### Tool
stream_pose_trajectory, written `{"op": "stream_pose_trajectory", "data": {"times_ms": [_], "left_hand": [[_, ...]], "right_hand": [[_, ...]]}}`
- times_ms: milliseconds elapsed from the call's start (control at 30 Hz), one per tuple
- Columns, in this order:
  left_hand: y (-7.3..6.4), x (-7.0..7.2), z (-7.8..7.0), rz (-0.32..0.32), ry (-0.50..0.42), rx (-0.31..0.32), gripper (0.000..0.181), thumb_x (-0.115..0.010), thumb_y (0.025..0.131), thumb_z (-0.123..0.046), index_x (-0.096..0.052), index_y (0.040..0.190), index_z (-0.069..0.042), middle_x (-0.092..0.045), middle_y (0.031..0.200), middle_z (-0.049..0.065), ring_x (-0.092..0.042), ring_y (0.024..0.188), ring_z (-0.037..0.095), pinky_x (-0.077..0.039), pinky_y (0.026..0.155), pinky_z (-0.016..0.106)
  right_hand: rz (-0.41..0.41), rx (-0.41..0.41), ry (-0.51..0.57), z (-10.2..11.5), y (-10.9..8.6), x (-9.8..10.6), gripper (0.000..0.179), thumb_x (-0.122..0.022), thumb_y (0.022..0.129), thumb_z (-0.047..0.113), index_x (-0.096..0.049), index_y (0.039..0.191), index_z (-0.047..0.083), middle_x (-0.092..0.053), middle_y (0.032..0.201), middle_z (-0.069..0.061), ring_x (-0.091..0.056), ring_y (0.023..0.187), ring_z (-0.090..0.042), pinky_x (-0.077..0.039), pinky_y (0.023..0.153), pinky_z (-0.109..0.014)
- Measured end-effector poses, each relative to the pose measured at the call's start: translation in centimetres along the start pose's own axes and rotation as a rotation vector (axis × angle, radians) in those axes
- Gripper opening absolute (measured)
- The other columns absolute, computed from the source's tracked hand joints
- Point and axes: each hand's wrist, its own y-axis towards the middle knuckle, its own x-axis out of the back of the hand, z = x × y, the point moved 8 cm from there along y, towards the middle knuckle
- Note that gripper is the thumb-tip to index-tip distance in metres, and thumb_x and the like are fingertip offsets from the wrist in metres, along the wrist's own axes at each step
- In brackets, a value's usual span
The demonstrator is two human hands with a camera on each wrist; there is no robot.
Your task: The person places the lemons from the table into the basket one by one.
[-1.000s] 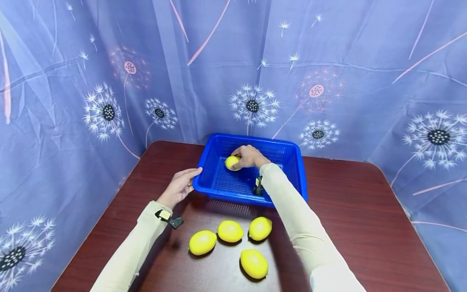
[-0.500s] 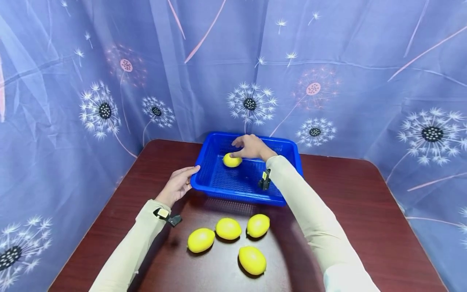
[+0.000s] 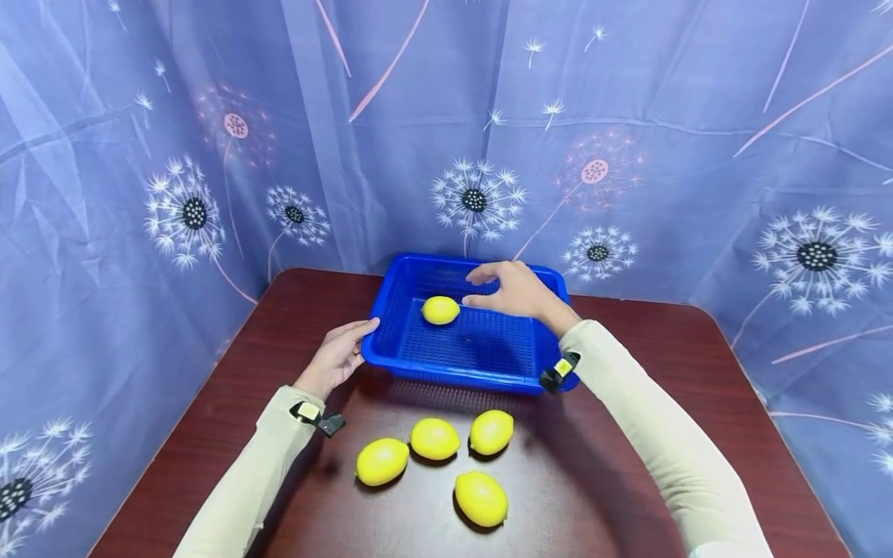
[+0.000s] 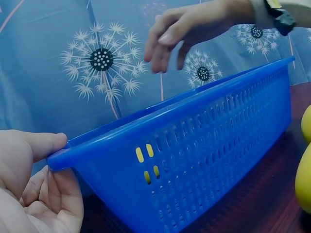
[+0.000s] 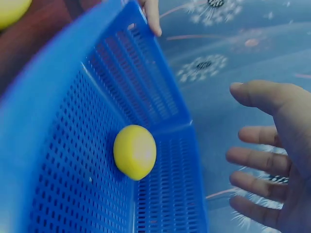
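A blue plastic basket (image 3: 474, 379) with slotted walls stands at the back of the table. One lemon (image 3: 440, 310) lies on its floor toward the left; the right wrist view shows the same lemon (image 5: 134, 152) against the mesh. My left hand (image 3: 336, 359) grips the basket's left rim, thumb on top and fingers curled beneath, as the left wrist view (image 4: 43, 179) confirms. Over the basket, right of the lemon, hovers my right hand (image 3: 515, 290) with fingers spread and nothing in them.
Several lemons lie on the dark red table (image 3: 649, 387) in front of the basket, among them a left lemon (image 3: 382, 462) and a nearest lemon (image 3: 481, 498). A blue dandelion-print curtain (image 3: 391, 155) hangs close behind the basket and along the sides.
My right hand has let go of the lemon inside the basket and moved up and to the right, its fingers opening. The left hand keeps its grip on the rim.
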Motion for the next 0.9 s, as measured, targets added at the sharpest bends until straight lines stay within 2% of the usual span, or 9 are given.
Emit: {"op": "stream_pose_trajectory", "data": {"times_ms": [200, 333, 500, 667, 800, 900], "left_hand": [[0.1, -0.3, -0.1, 0.017, -0.02, -0.008, 0.008, -0.068, 0.1, -0.016, -0.069, 0.093, -0.014, -0.073, 0.08, -0.003, -0.067, 0.067, 0.007, -0.058, 0.066, 0.021], [0.0, -0.2, 0.0, 0.035, -0.033, -0.016, 0.007, -0.069, 0.1, -0.017, -0.07, 0.094, -0.014, -0.073, 0.081, -0.003, -0.068, 0.068, 0.008, -0.059, 0.068, 0.021], [0.0, -0.1, 0.1, 0.047, -0.043, -0.013, 0.007, -0.067, 0.101, -0.017, -0.07, 0.096, -0.013, -0.074, 0.082, -0.002, -0.069, 0.07, 0.008, -0.059, 0.068, 0.022], [-0.1, 0.5, 0.3, 0.035, -0.051, -0.012, 0.008, -0.067, 0.101, -0.017, -0.07, 0.094, -0.015, -0.074, 0.082, -0.003, -0.069, 0.07, 0.008, -0.059, 0.068, 0.022], [0.0, 0.3, 0.5, 0.043, -0.05, -0.004, 0.008, -0.068, 0.1, -0.018, -0.071, 0.094, -0.015, -0.074, 0.081, -0.003, -0.068, 0.07, 0.008, -0.059, 0.068, 0.021], [0.1, -0.1, 0.4, 0.054, -0.047, -0.01, 0.007, -0.069, 0.1, -0.019, -0.071, 0.097, -0.013, -0.074, 0.081, -0.002, -0.069, 0.069, 0.008, -0.059, 0.067, 0.021]], "right_hand": [[-0.066, 0.005, -0.004, 1.2, -4.1, 1.2, 0.052, -0.074, 0.091, 0.05, -0.07, 0.127, 0.013, -0.072, 0.123, -0.008, -0.066, 0.116, -0.027, -0.055, 0.095, -0.049], [-0.109, 0.042, 0.017, 2.3, -6.6, 1.1, 0.049, -0.076, 0.091, 0.047, -0.071, 0.124, 0.012, -0.073, 0.121, -0.006, -0.068, 0.113, -0.024, -0.058, 0.091, -0.047], [-0.132, 0.107, 0.022, 3.9, -9.9, -0.1, 0.046, -0.077, 0.09, 0.045, -0.073, 0.123, 0.013, -0.074, 0.119, -0.002, -0.069, 0.11, -0.022, -0.059, 0.088, -0.045], [-0.142, 0.157, 0.011, 5.9, -13.0, -2.3, 0.045, -0.078, 0.089, 0.045, -0.073, 0.122, 0.015, -0.074, 0.118, 0.004, -0.068, 0.108, -0.017, -0.058, 0.088, -0.043], [-0.143, 0.18, -0.018, 7.1, -15.4, -3.9, 0.044, -0.077, 0.089, 0.046, -0.075, 0.12, 0.015, -0.074, 0.117, 0.007, -0.066, 0.107, -0.012, -0.057, 0.089, -0.038], [-0.148, 0.17, -0.04, 7.2, -16.9, -5.2, 0.043, -0.079, 0.087, 0.046, -0.075, 0.119, 0.017, -0.074, 0.114, 0.01, -0.066, 0.105, -0.01, -0.057, 0.087, -0.036]]}}
